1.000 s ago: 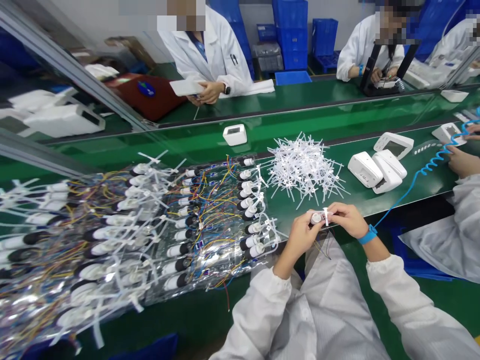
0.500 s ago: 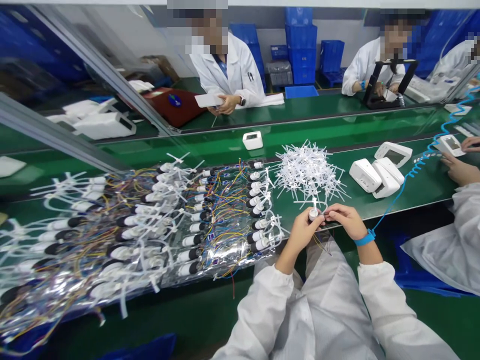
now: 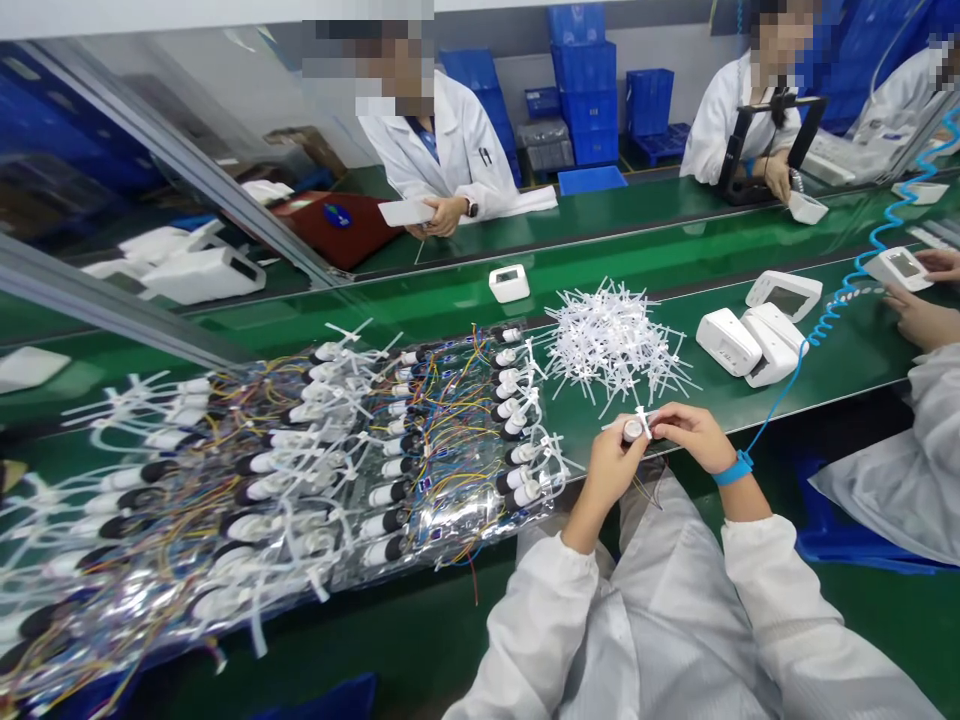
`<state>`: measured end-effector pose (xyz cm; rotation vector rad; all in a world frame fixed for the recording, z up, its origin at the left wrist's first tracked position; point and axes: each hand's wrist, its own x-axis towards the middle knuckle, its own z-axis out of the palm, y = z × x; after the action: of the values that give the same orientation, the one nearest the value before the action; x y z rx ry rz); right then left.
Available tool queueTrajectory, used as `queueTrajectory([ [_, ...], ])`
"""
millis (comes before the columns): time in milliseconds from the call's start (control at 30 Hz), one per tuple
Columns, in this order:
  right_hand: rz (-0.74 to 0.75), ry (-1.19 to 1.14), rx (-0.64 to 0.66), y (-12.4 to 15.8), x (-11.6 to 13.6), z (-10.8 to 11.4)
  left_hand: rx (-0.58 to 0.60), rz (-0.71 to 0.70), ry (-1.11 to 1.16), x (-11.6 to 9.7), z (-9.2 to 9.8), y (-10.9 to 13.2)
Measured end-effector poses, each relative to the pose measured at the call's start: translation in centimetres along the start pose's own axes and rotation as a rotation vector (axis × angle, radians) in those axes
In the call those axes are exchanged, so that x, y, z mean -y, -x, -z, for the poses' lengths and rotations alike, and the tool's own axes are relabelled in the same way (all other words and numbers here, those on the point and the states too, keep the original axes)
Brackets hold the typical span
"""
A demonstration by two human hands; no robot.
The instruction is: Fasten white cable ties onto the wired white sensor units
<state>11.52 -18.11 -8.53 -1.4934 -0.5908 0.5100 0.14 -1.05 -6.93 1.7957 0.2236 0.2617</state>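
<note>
My left hand [image 3: 611,462] and my right hand [image 3: 691,435] meet at the near edge of the green bench, both closed on one small white cylindrical part [image 3: 634,430] with thin coloured wires hanging below it. A white T-shaped plastic piece [image 3: 643,420] sticks up from the part between my fingertips. A blue wrist strap [image 3: 733,468] circles my right wrist, and its coiled blue cord [image 3: 832,312] runs off to the right. Just beyond my hands lies a heap of white T-shaped pieces [image 3: 613,335].
Rows of wired white-and-black cylinders [image 3: 337,450] on clear film fill the bench to my left. White device housings [image 3: 754,342] lie right of the heap; a small white unit [image 3: 508,283] sits on the belt. Other people in white coats work across the belt and at my right.
The view shifted slightly as my head moved. My hands stayed together on the small part, turning it, and the T-shaped piece's angle changed between my fingers.
</note>
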Motion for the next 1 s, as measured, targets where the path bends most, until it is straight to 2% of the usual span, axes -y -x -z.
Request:
queueTrajectory([
  [167, 0.033, 0.017, 0.04, 0.1, 0.4, 0.1, -0.041, -0.128, -0.025, -0.8, -0.6, 0.4],
  [333, 0.027, 0.062, 0.028, 0.3, 0.6, 0.9, -0.118, -0.151, 0.184, -2.7, -1.5, 1.4],
  [433, 0.022, 0.097, 0.031, 0.2, 0.0, 1.4, -0.177, -0.049, 0.421, -4.1, -2.2, 2.1],
  [667, 0.013, 0.027, 0.03, 0.0, -1.5, 2.0, -0.152, 0.246, 0.895, -5.2, -2.4, 3.4],
  [867, -0.074, -0.083, 0.055, 0.3, -0.7, 1.2, -0.099, 0.437, 1.14, -5.1, -1.4, 3.9],
  [1000, -0.055, -0.15, 0.014, 0.0, -0.5, 0.6, -0.132, 0.476, 1.14, -5.3, -0.6, 4.5],
])
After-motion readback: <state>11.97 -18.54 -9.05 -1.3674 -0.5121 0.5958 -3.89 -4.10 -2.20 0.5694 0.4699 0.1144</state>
